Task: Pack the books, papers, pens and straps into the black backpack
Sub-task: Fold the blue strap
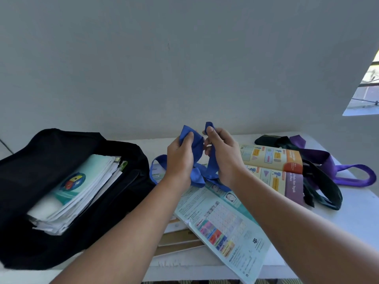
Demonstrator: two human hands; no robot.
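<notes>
Left hand (180, 158) and right hand (223, 156) both pinch the blue strap (194, 146); folding it compactly should help it fit the backpack (51, 144).

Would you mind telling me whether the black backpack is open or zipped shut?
Open. The black backpack lies on the table with its mouth gaping, and a stack of papers shows inside.

Looks like three straps: one blue strap (195, 148), one purple strap (328, 162), one dark strap (320, 185); plus one black backpack (41, 152).
</notes>
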